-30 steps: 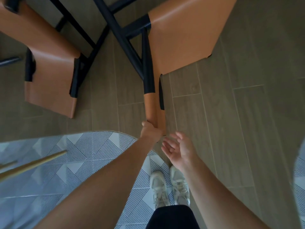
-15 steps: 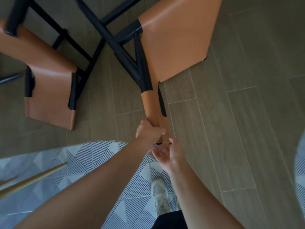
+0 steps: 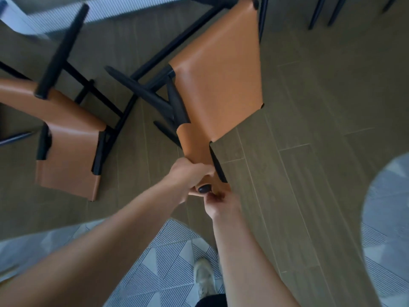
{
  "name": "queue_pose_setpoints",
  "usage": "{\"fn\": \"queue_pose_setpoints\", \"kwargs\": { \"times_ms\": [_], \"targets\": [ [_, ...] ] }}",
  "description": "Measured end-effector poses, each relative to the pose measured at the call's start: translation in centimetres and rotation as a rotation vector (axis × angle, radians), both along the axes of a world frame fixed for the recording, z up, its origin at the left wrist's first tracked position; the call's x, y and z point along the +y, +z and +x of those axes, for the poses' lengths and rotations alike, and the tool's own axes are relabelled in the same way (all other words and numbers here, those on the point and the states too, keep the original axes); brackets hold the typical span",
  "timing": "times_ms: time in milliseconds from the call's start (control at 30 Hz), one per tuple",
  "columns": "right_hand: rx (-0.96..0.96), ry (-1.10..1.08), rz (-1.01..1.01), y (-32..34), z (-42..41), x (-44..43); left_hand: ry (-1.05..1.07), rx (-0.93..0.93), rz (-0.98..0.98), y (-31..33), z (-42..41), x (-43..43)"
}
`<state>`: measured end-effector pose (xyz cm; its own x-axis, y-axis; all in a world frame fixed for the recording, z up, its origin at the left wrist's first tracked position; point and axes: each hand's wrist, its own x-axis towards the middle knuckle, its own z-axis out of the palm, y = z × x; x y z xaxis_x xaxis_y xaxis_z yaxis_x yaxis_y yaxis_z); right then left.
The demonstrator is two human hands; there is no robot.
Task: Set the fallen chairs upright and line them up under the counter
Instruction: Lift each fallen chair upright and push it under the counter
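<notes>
From the head camera we look straight down at a tan-leather, black-framed chair (image 3: 221, 80) in the middle of the picture. It is tipped over, not on its feet. Its broad leather seat faces us and its black legs run off to the upper left across the grey-brown wood-look floor (image 3: 309, 151). The narrow backrest points down toward us.

Our left hand (image 3: 190, 173) is wrapped around that backrest from the left side, fingers curled over the leather. Just below it our right hand (image 3: 221, 204) meets the backrest's end with fingers bent onto the edge in a narrow grip, though blur hides the exact hold. The rounded black tip of the frame (image 3: 204, 189) shows between the two hands.

A second tan-leather chair (image 3: 70, 151) lies to the left, also off its feet, with one black leg sticking up toward us. Its frame crosses the legs of the chair we hold.

Along the top edge runs a white ribbed panel (image 3: 110, 7). Thin black legs (image 3: 318, 12) of other furniture show at the upper right.

Beneath our arms lies a grey geometric-patterned rug (image 3: 168, 251) with one pale shoe (image 3: 204, 278) on it. A rounded grey rug (image 3: 389, 207) fills the right edge.
</notes>
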<state>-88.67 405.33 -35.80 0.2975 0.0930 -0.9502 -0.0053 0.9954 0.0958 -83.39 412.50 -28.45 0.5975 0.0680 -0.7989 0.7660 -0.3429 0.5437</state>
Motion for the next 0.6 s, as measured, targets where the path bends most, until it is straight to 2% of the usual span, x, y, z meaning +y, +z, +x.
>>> {"fn": "queue_pose_setpoints", "kwargs": {
  "times_ms": [333, 600],
  "targets": [
    [-0.029, -0.210, 0.043, 14.8, 2.1, -1.8, 0.057, -0.043, -0.125, 14.1, 4.1, 0.5],
    [-0.085, -0.160, 0.069, 19.6, 6.0, 0.2, 0.245, -0.063, -0.170, 18.9, 8.0, 3.5]
  ]
}}
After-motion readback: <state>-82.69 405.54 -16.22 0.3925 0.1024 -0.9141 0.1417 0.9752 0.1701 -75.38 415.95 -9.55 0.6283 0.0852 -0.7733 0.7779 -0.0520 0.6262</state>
